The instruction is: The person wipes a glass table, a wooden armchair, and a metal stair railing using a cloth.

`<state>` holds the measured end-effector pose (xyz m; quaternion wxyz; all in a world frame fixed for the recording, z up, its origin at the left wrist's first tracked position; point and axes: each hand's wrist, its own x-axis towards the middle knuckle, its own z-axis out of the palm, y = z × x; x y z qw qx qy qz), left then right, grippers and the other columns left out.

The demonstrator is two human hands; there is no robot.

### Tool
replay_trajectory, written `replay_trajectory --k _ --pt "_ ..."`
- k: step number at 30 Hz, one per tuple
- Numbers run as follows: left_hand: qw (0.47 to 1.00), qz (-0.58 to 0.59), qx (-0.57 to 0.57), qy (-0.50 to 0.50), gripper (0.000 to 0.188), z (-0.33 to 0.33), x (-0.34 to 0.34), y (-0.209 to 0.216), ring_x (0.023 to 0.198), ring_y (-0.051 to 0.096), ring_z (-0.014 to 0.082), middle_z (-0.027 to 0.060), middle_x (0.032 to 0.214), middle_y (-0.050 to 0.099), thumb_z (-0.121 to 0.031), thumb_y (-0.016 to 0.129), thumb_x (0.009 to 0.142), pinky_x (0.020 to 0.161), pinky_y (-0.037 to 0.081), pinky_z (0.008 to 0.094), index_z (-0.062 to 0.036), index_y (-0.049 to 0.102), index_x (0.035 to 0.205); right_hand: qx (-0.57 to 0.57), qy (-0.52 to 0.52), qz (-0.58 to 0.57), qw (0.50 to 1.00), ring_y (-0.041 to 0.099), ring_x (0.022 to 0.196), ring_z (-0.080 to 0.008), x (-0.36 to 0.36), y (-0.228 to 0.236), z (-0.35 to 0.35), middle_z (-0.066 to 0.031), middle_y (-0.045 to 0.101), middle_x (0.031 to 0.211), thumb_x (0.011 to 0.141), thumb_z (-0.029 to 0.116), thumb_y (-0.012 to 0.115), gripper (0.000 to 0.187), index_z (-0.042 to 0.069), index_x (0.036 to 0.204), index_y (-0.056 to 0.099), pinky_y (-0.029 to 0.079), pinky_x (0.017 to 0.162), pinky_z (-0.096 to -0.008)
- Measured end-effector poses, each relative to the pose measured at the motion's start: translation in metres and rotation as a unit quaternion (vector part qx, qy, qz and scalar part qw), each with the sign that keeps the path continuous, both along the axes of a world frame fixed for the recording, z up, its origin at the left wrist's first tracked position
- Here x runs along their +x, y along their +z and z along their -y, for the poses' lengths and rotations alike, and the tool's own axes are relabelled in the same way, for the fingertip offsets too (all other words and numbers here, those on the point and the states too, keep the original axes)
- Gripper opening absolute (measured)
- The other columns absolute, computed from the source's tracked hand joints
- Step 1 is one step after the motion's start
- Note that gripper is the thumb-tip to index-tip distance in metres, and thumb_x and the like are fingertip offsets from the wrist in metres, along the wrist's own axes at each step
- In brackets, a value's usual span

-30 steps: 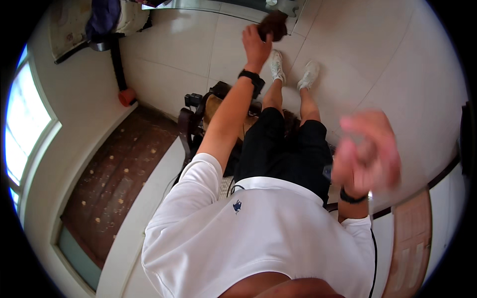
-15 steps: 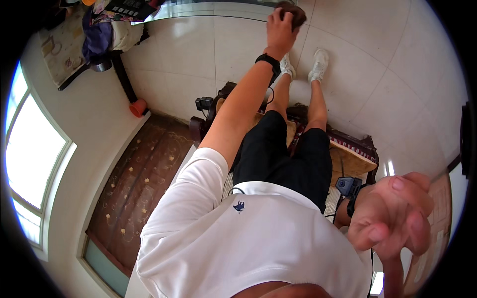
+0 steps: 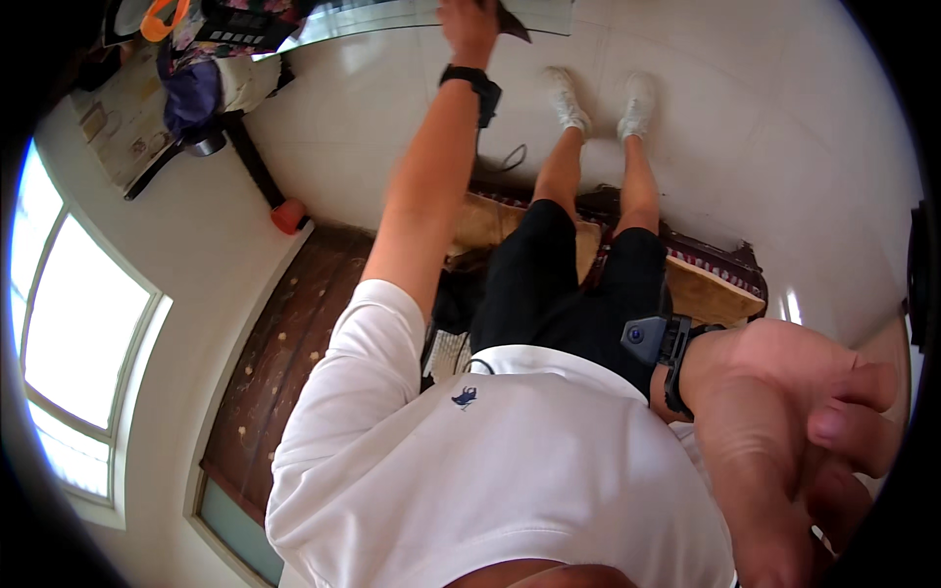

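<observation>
Left hand (image 3: 469,31) has swung leftward, outstretched, holding brown cloth (image 3: 513,24).

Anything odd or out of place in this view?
A dark cable loops loosely near the left hand; it might snag. Nothing visibly spilled or damaged. The brown thing at that hand is cut off by the frame, so can't judge it.

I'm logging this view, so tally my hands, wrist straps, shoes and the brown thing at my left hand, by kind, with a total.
Hands: 2 (left hand, right hand)
Wrist straps: 2
Shoes: 2
Brown thing, kind unclear: 1
Total: 7
</observation>
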<state>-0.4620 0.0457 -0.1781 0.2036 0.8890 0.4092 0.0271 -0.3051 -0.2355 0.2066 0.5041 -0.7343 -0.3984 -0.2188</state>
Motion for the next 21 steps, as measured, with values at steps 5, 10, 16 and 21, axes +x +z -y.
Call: replay_trajectory --k 5,10,16,21 --pt "0.990 0.035 -0.045 -0.126 0.087 0.050 0.006 0.020 0.114 0.046 0.0423 0.0247 0.130 0.046 -0.014 0.073 0.078 0.097 0.040 0.0501 -0.0020 0.021 0.148 0.033 -0.022 -0.018 0.999 0.055 0.061 -0.0188 -0.007 -0.008 0.001 -0.0050 0.056 0.096 0.100 0.033 0.041 0.016 0.020 0.109 0.044 0.045 0.051 -0.0304" --pt "0.974 -0.049 -0.116 -0.187 0.076 0.064 0.023 0.039 0.111 0.048 0.0432 0.0248 0.119 0.049 -0.009 0.071 0.079 0.092 0.045 0.0493 -0.0218 0.036 0.145 0.024 -0.041 -0.012 0.999 0.056 0.060 -0.0187 0.001 -0.007 -0.006 -0.0055 0.057 0.093 0.100 0.033 0.041 0.017 0.019 0.109 0.044 0.045 0.052 -0.0300" --pt "0.992 -0.022 -0.036 -0.115 0.069 -0.035 0.015 0.018 0.108 0.049 0.0461 0.0296 0.122 0.052 -0.012 0.065 0.086 0.092 0.042 0.0543 -0.0085 0.031 0.146 0.019 -0.049 0.013 0.999 0.057 0.060 -0.0185 0.014 -0.001 -0.003 -0.0060 0.057 0.090 0.100 0.033 0.040 0.019 0.018 0.110 0.044 0.046 0.053 -0.0295" --pt "0.990 -0.129 -0.024 -0.045 0.066 -0.048 0.010 0.007 0.110 0.049 0.0502 0.0338 0.122 0.050 -0.014 0.064 0.088 0.090 0.044 0.0564 -0.0076 0.032 0.144 0.033 -0.045 0.027 0.998 0.057 0.060 -0.0183 0.019 0.002 -0.001 -0.0065 0.057 0.087 0.100 0.033 0.040 0.020 0.017 0.110 0.044 0.047 0.053 -0.0291"
